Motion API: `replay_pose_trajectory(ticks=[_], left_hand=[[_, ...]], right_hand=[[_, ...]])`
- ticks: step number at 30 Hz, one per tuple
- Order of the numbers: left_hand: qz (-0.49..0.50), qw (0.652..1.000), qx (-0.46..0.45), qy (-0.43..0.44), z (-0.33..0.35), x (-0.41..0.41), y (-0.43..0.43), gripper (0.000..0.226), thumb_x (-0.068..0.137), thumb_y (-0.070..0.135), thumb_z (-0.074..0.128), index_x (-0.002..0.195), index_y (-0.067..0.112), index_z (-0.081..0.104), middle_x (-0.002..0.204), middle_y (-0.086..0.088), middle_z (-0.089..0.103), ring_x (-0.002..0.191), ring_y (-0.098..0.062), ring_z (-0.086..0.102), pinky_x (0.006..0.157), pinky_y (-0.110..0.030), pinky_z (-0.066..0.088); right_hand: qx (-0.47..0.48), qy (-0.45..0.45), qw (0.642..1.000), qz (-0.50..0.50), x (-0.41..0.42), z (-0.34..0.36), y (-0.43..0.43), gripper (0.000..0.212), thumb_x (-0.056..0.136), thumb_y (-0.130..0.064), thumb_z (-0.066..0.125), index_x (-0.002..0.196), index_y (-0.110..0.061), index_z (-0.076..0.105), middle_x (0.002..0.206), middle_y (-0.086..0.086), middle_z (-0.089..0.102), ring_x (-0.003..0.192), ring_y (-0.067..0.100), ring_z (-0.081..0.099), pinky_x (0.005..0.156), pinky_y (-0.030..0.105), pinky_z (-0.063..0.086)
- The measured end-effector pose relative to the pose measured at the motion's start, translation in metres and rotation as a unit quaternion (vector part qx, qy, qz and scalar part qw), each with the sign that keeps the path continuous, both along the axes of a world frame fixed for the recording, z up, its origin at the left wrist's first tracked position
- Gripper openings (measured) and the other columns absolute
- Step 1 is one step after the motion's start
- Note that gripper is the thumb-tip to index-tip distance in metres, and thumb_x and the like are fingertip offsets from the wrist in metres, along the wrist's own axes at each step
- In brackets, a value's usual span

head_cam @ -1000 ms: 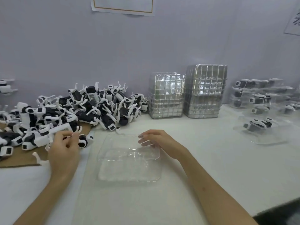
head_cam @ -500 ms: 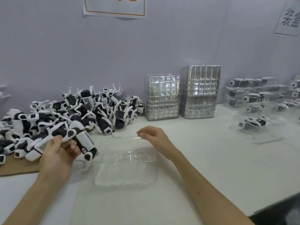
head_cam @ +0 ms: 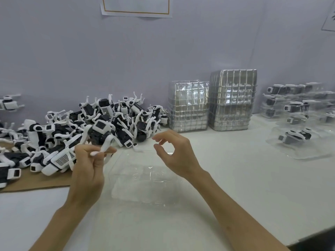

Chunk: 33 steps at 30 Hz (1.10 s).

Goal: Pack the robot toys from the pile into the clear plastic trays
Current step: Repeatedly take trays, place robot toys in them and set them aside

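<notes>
Lifting robot toy (head_cam: pixel 100 132), tray (head_cam: pixel 145 180) released

Glossy clear plastic tray (head_cam: pixel 141 185) on a matt white bench (head_cam: pixel 244 187) — the toys (head_cam: pixel 116 122) are smooth black-and-white plastic over dull brown cardboard (head_cam: pixel 36 183); stacked trays (head_cam: pixel 233 100) glint silvery.
</notes>
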State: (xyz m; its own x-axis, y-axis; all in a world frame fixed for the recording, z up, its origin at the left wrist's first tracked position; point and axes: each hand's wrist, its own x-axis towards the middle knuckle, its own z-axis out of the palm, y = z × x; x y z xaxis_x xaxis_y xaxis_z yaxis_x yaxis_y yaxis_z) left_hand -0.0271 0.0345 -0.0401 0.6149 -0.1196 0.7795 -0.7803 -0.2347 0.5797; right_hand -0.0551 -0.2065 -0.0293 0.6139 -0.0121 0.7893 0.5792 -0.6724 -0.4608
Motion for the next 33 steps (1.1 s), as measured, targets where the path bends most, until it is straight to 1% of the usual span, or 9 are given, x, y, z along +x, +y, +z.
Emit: replay_pose_trajectory(ticks=[2,5,8,12,15,19,23,28,33], left_hand=[[0.024,0.995,0.044,-0.09,-0.001,-0.007,-0.005,0.013,0.103,0.034,0.036,0.108,0.046,0.034,0.096,0.024,0.059,0.07,-0.013,0.06,0.059,-0.03,0.048],[0.025,0.986,0.084,-0.14,-0.005,-0.016,-0.012,0.013,0.106,0.039,0.033,0.106,0.028,0.037,0.087,-0.004,0.062,0.053,-0.012,0.047,0.048,-0.032,0.043],[-0.029,0.97,0.107,-0.218,-0.006,-0.027,-0.026,0.022,0.108,0.032,0.029,0.106,0.011,0.036,0.091,-0.012,0.056,0.067,0.004,0.035,0.07,-0.012,0.039],[-0.114,0.949,0.112,-0.271,-0.01,-0.04,-0.042,0.015,0.108,0.023,0.029,0.106,0.012,0.039,0.117,-0.008,0.055,0.099,-0.02,0.059,0.094,-0.017,0.044],[-0.091,0.965,0.088,-0.232,-0.015,-0.04,-0.042,0.018,0.109,0.027,0.029,0.109,0.012,0.04,0.122,-0.004,0.056,0.11,-0.017,0.061,0.099,-0.013,0.042],[-0.005,0.985,0.031,-0.168,-0.015,-0.034,-0.037,0.026,0.109,0.034,0.032,0.112,0.012,0.045,0.105,0.009,0.057,0.109,0.016,0.053,0.089,-0.003,0.039],[0.049,0.996,-0.008,-0.079,-0.014,-0.018,-0.023,0.013,0.102,0.033,0.043,0.112,0.033,0.051,0.1,0.022,0.059,0.087,-0.003,0.061,0.077,-0.013,0.045],[0.051,0.998,0.002,-0.034,-0.012,-0.009,-0.017,0.014,0.1,0.042,0.046,0.107,0.032,0.054,0.106,0.025,0.059,0.098,-0.007,0.06,0.083,-0.019,0.046],[-0.001,0.989,0.057,0.138,-0.023,0.003,-0.018,0.037,0.095,0.058,0.041,0.123,0.039,0.057,0.127,0.029,0.054,0.127,0.003,0.048,0.099,-0.021,0.038]], right_hand=[[-0.014,-0.007,1.0,-0.008,-0.002,0.004,-0.001,0.024,0.087,-0.018,0.074,0.11,-0.015,0.069,0.103,-0.008,0.068,0.086,0.008,0.064,0.081,0.036,0.053],[-0.046,0.006,0.999,0.003,-0.005,0.008,-0.003,0.048,0.083,-0.027,0.08,0.126,-0.018,0.063,0.117,-0.007,0.065,0.099,0.008,0.064,0.085,0.035,0.053],[-0.068,0.0,0.997,0.044,-0.007,0.011,0.006,0.069,0.079,-0.034,0.082,0.139,-0.016,0.052,0.136,-0.004,0.056,0.116,0.012,0.059,0.091,0.035,0.053],[-0.058,-0.047,0.994,0.081,-0.008,0.008,0.017,0.068,0.078,-0.024,0.083,0.136,-0.005,0.053,0.134,0.006,0.057,0.114,0.025,0.062,0.086,0.046,0.056],[-0.042,-0.046,0.996,0.07,-0.008,0.006,0.014,0.061,0.077,-0.015,0.085,0.13,-0.003,0.057,0.125,0.006,0.062,0.107,0.026,0.064,0.083,0.047,0.056],[-0.028,-0.049,0.997,0.05,-0.007,0.006,0.01,0.061,0.079,-0.008,0.08,0.136,-0.006,0.057,0.135,0.003,0.061,0.124,0.013,0.057,0.096,0.03,0.053],[0.0,-0.084,0.996,0.019,-0.005,0.007,0.007,0.053,0.083,-0.022,0.074,0.131,-0.004,0.062,0.132,0.001,0.062,0.124,0.012,0.058,0.1,0.031,0.051],[0.031,-0.071,0.997,-0.006,-0.002,0.006,-0.001,0.044,0.085,-0.025,0.071,0.125,-0.008,0.065,0.116,-0.002,0.069,0.105,0.007,0.064,0.09,0.025,0.053],[0.064,-0.008,0.998,-0.021,0.0,0.005,-0.009,0.033,0.083,-0.032,0.076,0.114,-0.024,0.066,0.101,-0.015,0.07,0.093,0.006,0.066,0.078,0.019,0.053]])
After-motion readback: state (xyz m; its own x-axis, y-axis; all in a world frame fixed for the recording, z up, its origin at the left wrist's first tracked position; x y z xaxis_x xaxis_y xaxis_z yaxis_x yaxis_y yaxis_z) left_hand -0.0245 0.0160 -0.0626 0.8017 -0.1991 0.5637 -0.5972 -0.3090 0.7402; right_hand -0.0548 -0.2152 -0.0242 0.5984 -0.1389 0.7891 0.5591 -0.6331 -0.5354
